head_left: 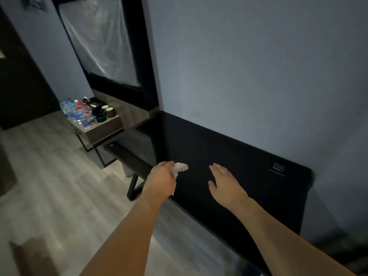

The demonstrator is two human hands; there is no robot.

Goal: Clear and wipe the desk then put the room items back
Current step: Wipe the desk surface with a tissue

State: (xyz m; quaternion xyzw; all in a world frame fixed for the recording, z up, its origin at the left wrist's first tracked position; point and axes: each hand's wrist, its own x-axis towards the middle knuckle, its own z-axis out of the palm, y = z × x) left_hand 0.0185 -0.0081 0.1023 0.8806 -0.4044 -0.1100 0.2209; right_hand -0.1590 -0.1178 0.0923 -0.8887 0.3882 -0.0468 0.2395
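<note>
A black desk (249,196) runs along the blue-grey wall, its top dark and bare apart from a small white printed mark (277,169) near the far right. My left hand (161,180) is at the desk's left front edge, shut on a crumpled white tissue (180,168) that pokes out past the fingers onto the desktop. My right hand (225,182) lies flat on the middle of the desk, fingers together and pointing away, holding nothing.
A low wooden side table (103,130) to the left carries several water bottles (79,114) and dark mugs (108,111). Above it hangs a black-framed panel (103,42). Grey wood floor (49,176) lies to the left, a brown object (33,255) at bottom left.
</note>
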